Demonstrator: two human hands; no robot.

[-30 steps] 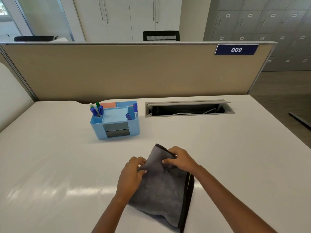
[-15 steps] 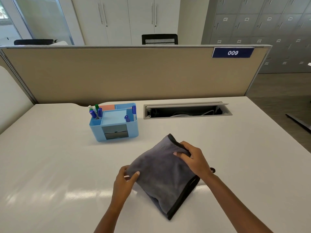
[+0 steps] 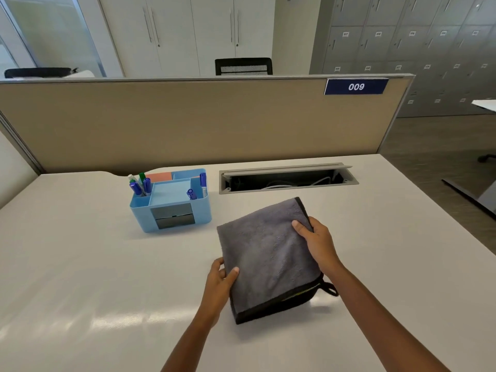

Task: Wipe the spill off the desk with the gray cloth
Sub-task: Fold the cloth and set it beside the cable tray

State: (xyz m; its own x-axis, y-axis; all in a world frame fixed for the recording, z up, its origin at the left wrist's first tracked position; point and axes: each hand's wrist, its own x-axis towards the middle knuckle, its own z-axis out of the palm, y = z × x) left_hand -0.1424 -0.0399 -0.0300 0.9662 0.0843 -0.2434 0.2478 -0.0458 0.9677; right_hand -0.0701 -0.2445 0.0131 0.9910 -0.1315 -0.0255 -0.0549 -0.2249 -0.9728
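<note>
The gray cloth, folded flat with a black hem and a small hanging loop, lies on the white desk in front of me. My left hand pinches its near-left edge, thumb on top. My right hand grips its right edge, thumb on top and fingers underneath. No spill shows on the desk surface.
A blue desk organizer with pens stands just left of the cloth. An open cable tray is cut into the desk behind it. A beige partition closes the back edge. The desk's right edge drops to the floor.
The cloth has been spread from a bunched shape into a flat fold and turned. My hands moved apart, the left to the near-left edge, the right to the right edge.
</note>
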